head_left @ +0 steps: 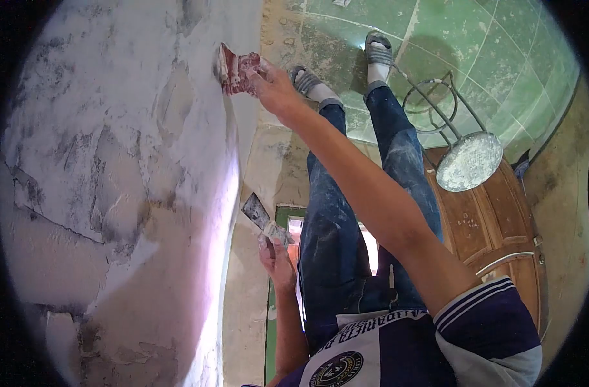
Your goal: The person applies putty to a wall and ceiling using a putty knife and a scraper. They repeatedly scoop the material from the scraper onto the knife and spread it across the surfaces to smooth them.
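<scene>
My right hand (273,89) reaches out to the wall, its fingers wrapped round a red plastic spreader (240,72) smeared with plaster. The spreader's edge lies right at the wall (130,168), which has patches of whitish coating over darker, scuffed areas. Lower down and closer to my body, my left hand (278,259) grips a putty knife (256,211) by its plaster-caked handle. The knife's metal blade points up and away from me, with pale and dark smears on it.
A round stool (470,161) with a plaster-spattered seat and metal legs stands to the right, by a brown wooden door (481,222). Dusty green tiles (494,58) cover the floor around my sandalled feet (378,51). Bright light streaks the wall's near edge.
</scene>
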`<state>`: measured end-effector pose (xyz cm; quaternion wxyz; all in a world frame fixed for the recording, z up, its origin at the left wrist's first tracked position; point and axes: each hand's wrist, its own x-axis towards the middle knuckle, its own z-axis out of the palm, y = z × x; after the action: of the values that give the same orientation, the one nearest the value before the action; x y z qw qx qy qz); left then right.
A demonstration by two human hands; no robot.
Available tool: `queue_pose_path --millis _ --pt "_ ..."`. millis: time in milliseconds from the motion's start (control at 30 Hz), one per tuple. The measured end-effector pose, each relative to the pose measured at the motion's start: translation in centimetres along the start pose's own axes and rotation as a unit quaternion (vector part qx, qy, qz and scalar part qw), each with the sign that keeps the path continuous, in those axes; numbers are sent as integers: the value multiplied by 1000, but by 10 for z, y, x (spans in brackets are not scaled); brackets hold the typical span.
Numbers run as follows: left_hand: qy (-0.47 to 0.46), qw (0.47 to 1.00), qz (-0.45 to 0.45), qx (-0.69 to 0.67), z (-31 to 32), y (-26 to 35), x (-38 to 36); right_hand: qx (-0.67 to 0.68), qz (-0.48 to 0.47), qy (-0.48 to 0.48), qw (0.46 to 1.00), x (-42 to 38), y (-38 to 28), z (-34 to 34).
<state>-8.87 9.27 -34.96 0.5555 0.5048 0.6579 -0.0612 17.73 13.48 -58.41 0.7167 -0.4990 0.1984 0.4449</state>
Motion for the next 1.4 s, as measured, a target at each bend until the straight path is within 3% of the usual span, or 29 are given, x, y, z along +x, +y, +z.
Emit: queue_pose_path --millis 100,300,400,467,667,867,933,1000,1067,1167,1333,1400 --pt "-12 1000 20 6 4 5 1 -37 -26 -30 999 -14 0 -5" --pt "-1 999 44 -1 4 10 2 30 -61 -26 997 -30 29 -24" --pt "-4 1000 29 -7 5 12 4 -74 -47 48 995 10 51 -41" --pt "-19 999 40 6 4 10 4 -162 15 111 980 34 51 -37" --pt "1 999 35 -10 1 7 3 -68 2 105 992 62 55 -11" --pt "-10 1000 27 -10 1 5 3 -46 -33 75 996 18 13 19" --pt "-2 999 30 25 3 9 2 -43 -60 85 994 19 27 26" --pt "5 998 33 60 5 7 3 -73 -87 73 991 8 25 26" --pt "-24 999 46 -3 0 0 7 -83 -100 61 990 -10 13 18" --pt "0 998 57 4 8 14 5 -48 -102 50 992 -24 7 1" --pt "5 999 39 -7 4 10 5 -92 -85 146 981 29 56 -28" --pt "14 1000 26 -3 1 6 4 -128 -67 144 979 39 46 -23"
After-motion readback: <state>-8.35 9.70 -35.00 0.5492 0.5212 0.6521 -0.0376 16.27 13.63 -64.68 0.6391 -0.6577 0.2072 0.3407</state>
